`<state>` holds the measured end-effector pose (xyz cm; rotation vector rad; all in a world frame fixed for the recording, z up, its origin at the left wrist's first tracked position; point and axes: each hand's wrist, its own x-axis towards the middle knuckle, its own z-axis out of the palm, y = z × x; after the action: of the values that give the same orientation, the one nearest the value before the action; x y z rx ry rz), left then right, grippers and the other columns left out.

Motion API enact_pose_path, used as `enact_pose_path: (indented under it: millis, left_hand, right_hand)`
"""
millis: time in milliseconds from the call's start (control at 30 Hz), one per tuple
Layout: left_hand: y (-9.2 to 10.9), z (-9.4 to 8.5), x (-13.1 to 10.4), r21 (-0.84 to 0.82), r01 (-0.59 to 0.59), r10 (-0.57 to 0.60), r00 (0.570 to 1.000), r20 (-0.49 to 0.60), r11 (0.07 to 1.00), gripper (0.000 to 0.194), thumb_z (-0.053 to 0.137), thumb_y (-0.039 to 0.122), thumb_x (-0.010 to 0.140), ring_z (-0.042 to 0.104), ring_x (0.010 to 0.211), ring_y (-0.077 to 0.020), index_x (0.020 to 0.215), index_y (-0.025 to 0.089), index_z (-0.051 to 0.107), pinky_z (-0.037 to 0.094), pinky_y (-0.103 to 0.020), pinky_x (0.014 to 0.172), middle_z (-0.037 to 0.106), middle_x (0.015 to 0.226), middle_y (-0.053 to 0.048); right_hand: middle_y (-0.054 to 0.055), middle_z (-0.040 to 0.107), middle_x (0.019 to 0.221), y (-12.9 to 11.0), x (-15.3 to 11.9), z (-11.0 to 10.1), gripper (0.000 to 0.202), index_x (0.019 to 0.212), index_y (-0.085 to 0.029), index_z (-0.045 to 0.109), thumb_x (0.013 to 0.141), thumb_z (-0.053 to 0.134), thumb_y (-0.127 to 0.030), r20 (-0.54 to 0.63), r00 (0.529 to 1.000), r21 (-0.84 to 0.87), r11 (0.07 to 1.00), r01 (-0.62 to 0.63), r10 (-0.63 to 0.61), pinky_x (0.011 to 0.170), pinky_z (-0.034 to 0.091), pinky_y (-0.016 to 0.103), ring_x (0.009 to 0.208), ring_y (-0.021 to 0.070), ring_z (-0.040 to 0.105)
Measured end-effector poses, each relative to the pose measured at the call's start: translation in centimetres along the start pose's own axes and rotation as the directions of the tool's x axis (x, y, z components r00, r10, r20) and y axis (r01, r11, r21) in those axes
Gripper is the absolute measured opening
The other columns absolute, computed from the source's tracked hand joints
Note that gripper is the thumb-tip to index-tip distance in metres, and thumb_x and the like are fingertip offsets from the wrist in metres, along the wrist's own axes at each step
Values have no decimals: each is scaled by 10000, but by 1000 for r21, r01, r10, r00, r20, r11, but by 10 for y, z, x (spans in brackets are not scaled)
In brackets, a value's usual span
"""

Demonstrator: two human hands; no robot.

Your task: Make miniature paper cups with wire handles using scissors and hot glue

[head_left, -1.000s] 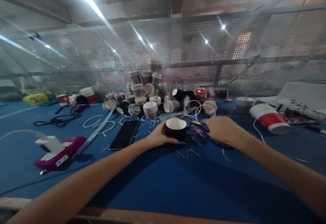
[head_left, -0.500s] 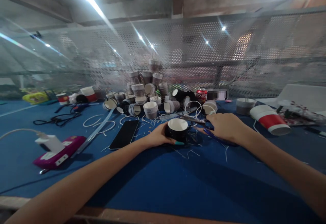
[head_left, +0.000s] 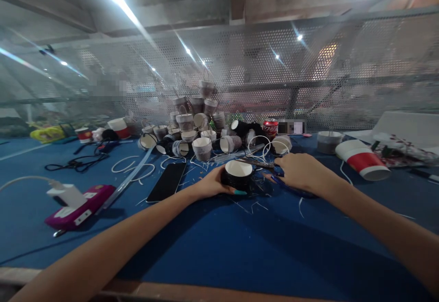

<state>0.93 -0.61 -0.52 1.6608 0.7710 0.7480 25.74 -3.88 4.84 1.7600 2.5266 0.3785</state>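
My left hand [head_left: 214,181] is wrapped round the side of a small black paper cup [head_left: 236,182] with a white inside, held upright low over the blue table. To the right of the cup, my right hand [head_left: 298,170] is closed on a pair of scissors [head_left: 279,179] with blue handles. The dark scissor blades [head_left: 257,162] point left and reach the cup's rim. Whether they touch the rim I cannot tell. Thin white scraps lie on the table around the cup.
Behind the hands stands a pile of small cups [head_left: 202,148]. A black phone [head_left: 167,182] and a purple power strip [head_left: 80,207] with a white plug lie to the left. A red-and-white cup [head_left: 363,159] lies on its side at right, and a red can [head_left: 270,128] stands behind.
The scissors have shifted left, so their blades now reach the cup's rim. My left hand keeps the cup in nearly the same place.
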Motion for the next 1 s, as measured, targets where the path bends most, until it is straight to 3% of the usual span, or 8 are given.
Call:
enact_pose_path:
  millis: [233,500,733,1000]
  left_hand:
    - [1,0,0,8,24,-24,1000,-14,1000,770,788,115,476,437,1219,-306,1177,129,471,298,-493,1051,523,1269,-151]
    - [13,-3,-7,10,41,-42,996,81,999,849,776,121,507,358,1279,-296,1267,183,403,257,-481,1073,421,1361,-134]
    - [2,3,-3,14,-43,43,998,-55,999,878,807,155,480,393,1257,-288,1256,153,397,268,-466,1075,458,1322,-153]
    - [2,1,-2,-11,-21,22,999,40,1000,805,793,184,535,425,1238,-277,1247,153,418,316,-461,1053,482,1313,-145]
  right_hand:
    - [167,653,776,-1,1,-2,596,833,-117,646,841,257,-569,-23,999,-59,998,38,-39,497,382,324,675,263,610]
    - [183,651,878,6,2,-3,452,939,-92,609,859,333,-441,-72,996,-27,998,-55,53,563,413,337,754,273,618]
    - [141,658,892,2,-2,-9,493,913,-145,599,785,386,-571,3,999,22,999,-37,37,567,419,343,768,277,613]
    - [151,654,931,6,-3,-5,550,966,-152,595,762,380,-616,-45,998,35,998,-52,53,605,431,360,816,287,607]
